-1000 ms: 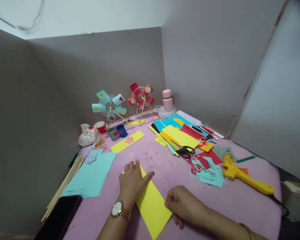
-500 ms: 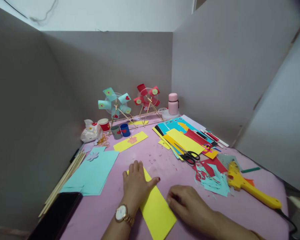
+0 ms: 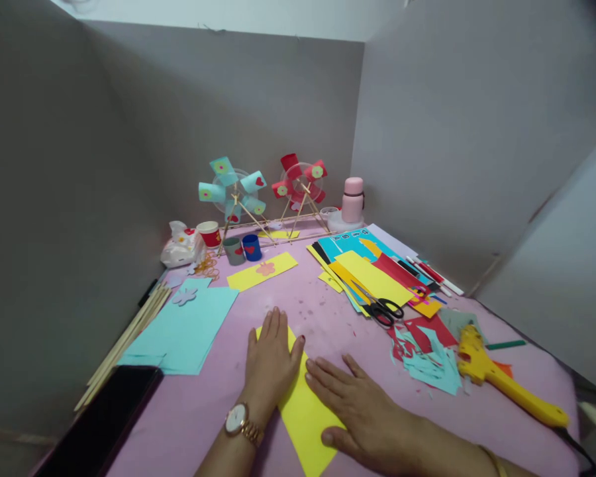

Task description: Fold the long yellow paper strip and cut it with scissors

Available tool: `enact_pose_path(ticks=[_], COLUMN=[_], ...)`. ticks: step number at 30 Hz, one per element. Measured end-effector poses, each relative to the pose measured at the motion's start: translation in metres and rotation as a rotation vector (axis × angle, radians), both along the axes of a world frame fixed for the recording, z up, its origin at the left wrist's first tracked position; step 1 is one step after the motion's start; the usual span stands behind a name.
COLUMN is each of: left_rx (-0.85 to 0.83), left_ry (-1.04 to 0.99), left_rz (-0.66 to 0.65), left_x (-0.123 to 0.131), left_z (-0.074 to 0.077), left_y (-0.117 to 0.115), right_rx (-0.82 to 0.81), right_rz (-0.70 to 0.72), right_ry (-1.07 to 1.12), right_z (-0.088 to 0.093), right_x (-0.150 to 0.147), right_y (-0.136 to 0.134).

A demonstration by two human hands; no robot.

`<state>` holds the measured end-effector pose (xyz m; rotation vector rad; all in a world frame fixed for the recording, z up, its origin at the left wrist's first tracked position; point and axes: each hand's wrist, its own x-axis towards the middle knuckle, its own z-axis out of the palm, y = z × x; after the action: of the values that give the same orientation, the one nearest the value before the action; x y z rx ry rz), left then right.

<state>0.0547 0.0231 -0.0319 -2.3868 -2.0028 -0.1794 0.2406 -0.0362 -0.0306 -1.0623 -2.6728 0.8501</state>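
A strip of yellow paper lies slanted on the pink-covered table right in front of me. My left hand rests flat over its far end, fingers stretched out, with a watch on the wrist. Along the strip's right edge lies my right hand, palm down, fingers extended, its fingertips and thumb on the paper. To the left are light blue sheets bearing a lilac flower cutout. Farther back sits another yellow strip with a pink flower on it.
Black-handled scissors lie on stacked coloured paper to the right, near paper scraps and a yellow glue gun. Two paper pinwheel-like wheels on stick frames stand at the back. A phone and wooden sticks line the left.
My right hand has opened from a loose curl and moved flat onto the yellow strip's right edge. My left hand stays on the strip. The camera view has tilted down slightly.
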Motion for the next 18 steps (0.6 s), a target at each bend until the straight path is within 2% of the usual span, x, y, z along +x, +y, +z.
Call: enact_pose_path(ticks=[3, 5, 11, 13, 15, 18], left_rx=[-0.003, -0.006, -0.007, 0.002, 0.009, 0.016], left_ry=[-0.019, -0.034, -0.098, -0.128, -0.161, -0.211], left_rz=[0.007, 0.009, -0.002, -0.011, -0.038, -0.102], left_x=[0.001, 0.001, 0.001, -0.001, -0.006, -0.013], left_z=[0.0, 0.0, 0.0, 0.001, 0.003, 0.005], left_y=[0.0, -0.001, -0.003, -0.002, -0.001, 0.0], right_rx=[-0.029, 0.01, 0.412, 0.5, 0.492, 0.314], right_rz=[0.018, 0.032, 0.139, 0.161, 0.174, 0.165], right_ry=[-0.041, -0.049, -0.019, -0.049, -0.114, -0.172], right_z=[0.004, 0.001, -0.036, -0.044, -0.042, -0.021], right_x=[0.01, 0.017, 0.041, 0.046, 0.048, 0.043], right_y=[-0.011, -0.019, -0.036, -0.041, -0.044, -0.045])
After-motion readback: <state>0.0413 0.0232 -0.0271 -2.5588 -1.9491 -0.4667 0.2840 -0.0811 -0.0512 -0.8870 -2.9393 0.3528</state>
